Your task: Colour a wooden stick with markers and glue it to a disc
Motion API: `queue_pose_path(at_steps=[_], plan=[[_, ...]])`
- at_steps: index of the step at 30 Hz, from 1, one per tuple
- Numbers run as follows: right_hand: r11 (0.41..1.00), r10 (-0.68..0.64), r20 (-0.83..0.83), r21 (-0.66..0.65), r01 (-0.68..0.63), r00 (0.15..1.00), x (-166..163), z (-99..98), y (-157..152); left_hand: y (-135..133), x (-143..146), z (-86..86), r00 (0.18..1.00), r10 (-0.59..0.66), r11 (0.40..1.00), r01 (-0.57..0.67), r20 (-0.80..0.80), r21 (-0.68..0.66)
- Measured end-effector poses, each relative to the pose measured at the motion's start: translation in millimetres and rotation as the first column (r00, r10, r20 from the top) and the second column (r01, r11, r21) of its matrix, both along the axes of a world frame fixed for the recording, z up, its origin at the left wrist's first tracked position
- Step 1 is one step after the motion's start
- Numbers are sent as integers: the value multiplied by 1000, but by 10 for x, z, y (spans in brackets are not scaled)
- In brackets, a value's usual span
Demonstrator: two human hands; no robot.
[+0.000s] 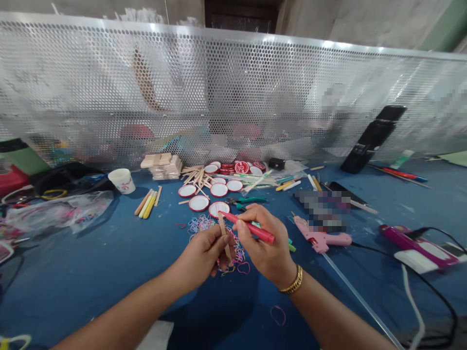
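My left hand (204,255) is closed on a plain wooden craft stick (224,236), held nearly upright above the blue table. My right hand (264,243), with a gold bracelet at the wrist, grips a red stick (248,226) that slants up to the left and meets the top of the wooden stick. Under both hands lies a heap of coloured rubber bands (202,224). Just beyond them are red-rimmed round lids (199,202) with white insides.
A pink glue gun (321,238) with a clear glue stick lies to the right, a purple device (419,241) with cables farther right. Loose craft sticks (148,203), stacked sticks (162,166), a white cup (122,180), green pliers (246,201) and a perforated metal screen (233,92) stand behind.
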State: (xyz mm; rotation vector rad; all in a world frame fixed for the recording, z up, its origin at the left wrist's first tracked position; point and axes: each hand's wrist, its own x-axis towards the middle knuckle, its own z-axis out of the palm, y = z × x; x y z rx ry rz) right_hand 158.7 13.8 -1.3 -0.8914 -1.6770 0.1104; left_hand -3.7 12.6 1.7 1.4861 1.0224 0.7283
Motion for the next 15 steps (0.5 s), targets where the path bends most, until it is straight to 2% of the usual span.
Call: queue_pose_path(at_steps=[15], plan=[[1000, 20, 3, 24, -20, 1000, -7, 10, -5, -6, 18, 43, 1000, -3, 1000, 2, -13, -17]])
